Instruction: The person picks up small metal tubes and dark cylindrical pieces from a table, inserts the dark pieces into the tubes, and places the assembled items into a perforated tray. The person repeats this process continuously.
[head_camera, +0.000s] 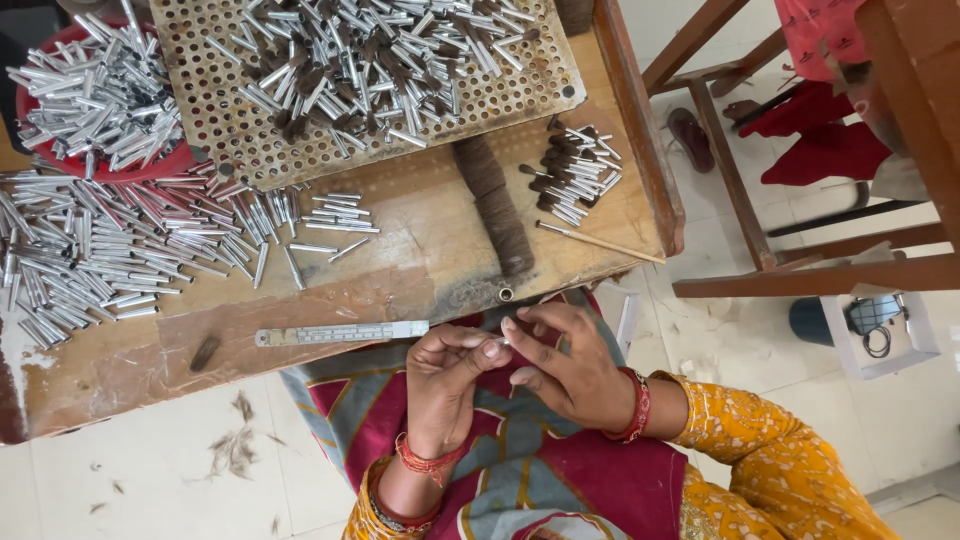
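While both hands meet over the lap, just off the near edge of the wooden table (420, 270), the left hand (445, 385) and right hand (565, 365) pinch together around something tiny. It's a small item (503, 341), only a pale sliver peeking out between the fingertips, too hidden to call its shape or which way its length runs. Left thumb and fingers curl tight to it; right fingers close in from the other side, index finger raised over the top. Up on the table, a dark brown hair bundle (497, 205) runs long-axis away from the person, a flat metal ruler (340, 333) lies crosswise along the near edge, and shiny metal tubes (110, 250) are scattered left.
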